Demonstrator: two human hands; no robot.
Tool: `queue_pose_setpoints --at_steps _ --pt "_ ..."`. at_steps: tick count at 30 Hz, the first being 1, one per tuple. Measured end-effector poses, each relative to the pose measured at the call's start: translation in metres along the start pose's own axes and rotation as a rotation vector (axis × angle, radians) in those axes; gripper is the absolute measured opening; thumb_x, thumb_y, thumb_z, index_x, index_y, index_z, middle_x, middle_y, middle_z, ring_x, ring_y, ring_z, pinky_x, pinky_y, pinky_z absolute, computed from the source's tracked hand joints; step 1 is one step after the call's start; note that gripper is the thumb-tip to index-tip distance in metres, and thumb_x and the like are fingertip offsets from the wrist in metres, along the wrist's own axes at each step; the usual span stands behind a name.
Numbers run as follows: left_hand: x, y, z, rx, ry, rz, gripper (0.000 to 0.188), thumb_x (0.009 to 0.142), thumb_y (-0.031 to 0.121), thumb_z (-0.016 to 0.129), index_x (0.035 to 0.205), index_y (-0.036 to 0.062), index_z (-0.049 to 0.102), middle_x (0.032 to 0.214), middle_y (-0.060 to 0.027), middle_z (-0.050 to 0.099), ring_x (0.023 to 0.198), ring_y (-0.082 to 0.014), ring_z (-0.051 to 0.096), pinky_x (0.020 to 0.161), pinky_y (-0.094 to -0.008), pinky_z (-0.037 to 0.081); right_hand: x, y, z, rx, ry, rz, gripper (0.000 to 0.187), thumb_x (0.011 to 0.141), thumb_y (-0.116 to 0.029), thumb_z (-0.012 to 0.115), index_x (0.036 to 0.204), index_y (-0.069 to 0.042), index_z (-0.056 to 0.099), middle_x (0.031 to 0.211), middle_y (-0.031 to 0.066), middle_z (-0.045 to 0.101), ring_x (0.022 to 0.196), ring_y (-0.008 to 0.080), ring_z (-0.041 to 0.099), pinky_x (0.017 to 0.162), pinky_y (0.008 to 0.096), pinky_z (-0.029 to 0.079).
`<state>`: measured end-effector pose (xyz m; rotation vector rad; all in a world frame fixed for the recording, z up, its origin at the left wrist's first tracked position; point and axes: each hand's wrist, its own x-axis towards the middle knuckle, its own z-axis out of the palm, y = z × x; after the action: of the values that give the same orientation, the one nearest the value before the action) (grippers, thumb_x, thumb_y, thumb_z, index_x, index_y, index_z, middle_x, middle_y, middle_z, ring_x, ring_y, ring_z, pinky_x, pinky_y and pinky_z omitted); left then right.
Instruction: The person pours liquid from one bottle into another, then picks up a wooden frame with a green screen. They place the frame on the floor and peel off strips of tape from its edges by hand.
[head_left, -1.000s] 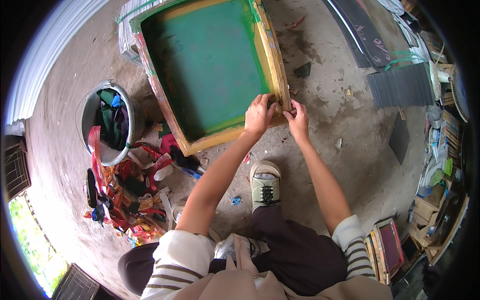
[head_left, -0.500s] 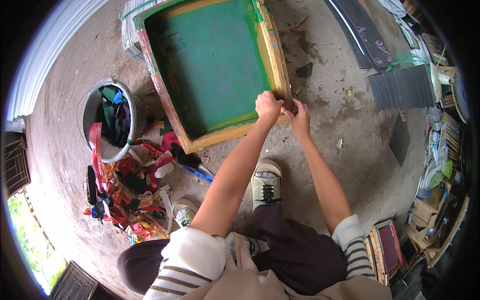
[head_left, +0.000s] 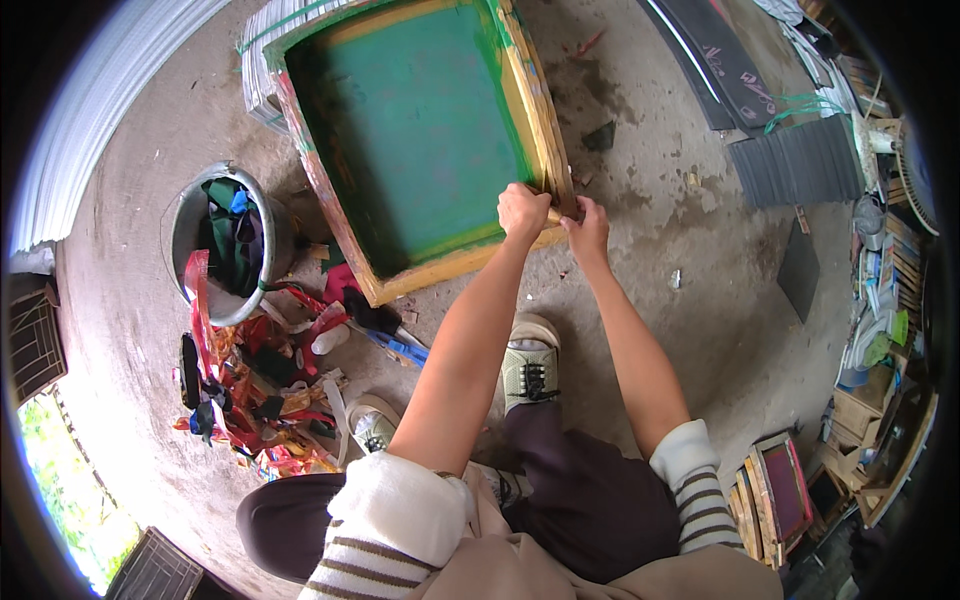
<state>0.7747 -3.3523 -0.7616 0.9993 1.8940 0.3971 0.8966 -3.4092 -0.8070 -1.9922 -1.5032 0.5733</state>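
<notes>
Wooden screen frame [head_left: 440, 272] with green mesh [head_left: 420, 130], upper middle of the picture, handled at its near right corner.
The corner is probably best steadied by the right hand [head_left: 588, 232] while the left hand [head_left: 524, 210] is worked; fingers are bent in both grips, but whether anything is pinched cannot be told. A stained concrete floor [head_left: 660, 310] is seen, with a metal bucket [head_left: 283, 240] and scrap pile [head_left: 265, 390] at left.

Two clusters of pink handwriting [head_left: 756, 88] are standing on a long dark panel [head_left: 732, 92], upper right; strokes looking small, loose.
</notes>
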Motion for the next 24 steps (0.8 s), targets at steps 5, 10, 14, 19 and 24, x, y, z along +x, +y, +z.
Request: queue_pose_setpoints --at_steps 5,10,14,19,24 --pt "-0.002 -0.015 0.003 0.031 0.042 0.210 0.031 0.068 0.017 0.068 0.097 0.0069 0.064 0.089 -0.0201 0.066 0.085 -0.0352 0.065 0.077 -0.0414 0.052 -0.002 0.005 0.006 0.008 0.042 -0.042 0.045 0.072 -0.005 0.073 0.114 -0.003 0.056 0.100 0.0132 0.056 0.076 0.0224 0.058 0.071 0.0327 0.050" --pt "0.003 -0.041 -0.021 0.167 0.090 0.751 0.028 0.077 0.008 0.059 0.105 0.0125 0.057 0.089 -0.0161 0.058 0.085 -0.0365 0.058 0.076 -0.0446 0.048 -0.006 -0.007 -0.001 0.132 -0.025 0.048 0.045 0.073 -0.003 0.072 0.113 -0.003 0.054 0.102 0.0152 0.054 0.087 0.0283 0.055 0.078 0.0372 0.046" --pt "-0.003 -0.043 -0.026 0.338 0.085 1.044 0.026 0.079 0.010 0.058 0.104 0.0177 0.059 0.091 -0.0086 0.054 0.092 -0.0277 0.055 0.077 -0.0392 0.049 -0.005 -0.003 -0.003 0.153 -0.038 0.046 0.045 0.073 -0.003 0.071 0.114 -0.003 0.053 0.103 0.0154 0.054 0.091 0.0306 0.054 0.080 0.0388 0.044" --pt "0.000 -0.045 -0.025 0.491 0.109 1.152 0.026 0.079 0.016 0.059 0.105 0.0193 0.060 0.094 -0.0050 0.052 0.093 -0.0223 0.054 0.077 -0.0343 0.049 -0.005 0.000 -0.001 0.161 -0.038 0.050 0.045 0.073 -0.005 0.072 0.115 -0.004 0.053 0.103 0.0151 0.053 0.092 0.0299 0.054 0.079 0.0380 0.045" --pt "0.017 -0.050 -0.029 0.621 0.061 1.375 0.025 0.082 0.019 0.056 0.107 0.0173 0.061 0.099 -0.0029 0.051 0.096 -0.0193 0.053 0.080 -0.0320 0.049 -0.003 0.001 -0.006 0.149 -0.075 0.043 0.047 0.073 -0.007 0.073 0.116 -0.005 0.055 0.102 0.0133 0.054 0.083 0.0250 0.057 0.074 0.0349 0.048"
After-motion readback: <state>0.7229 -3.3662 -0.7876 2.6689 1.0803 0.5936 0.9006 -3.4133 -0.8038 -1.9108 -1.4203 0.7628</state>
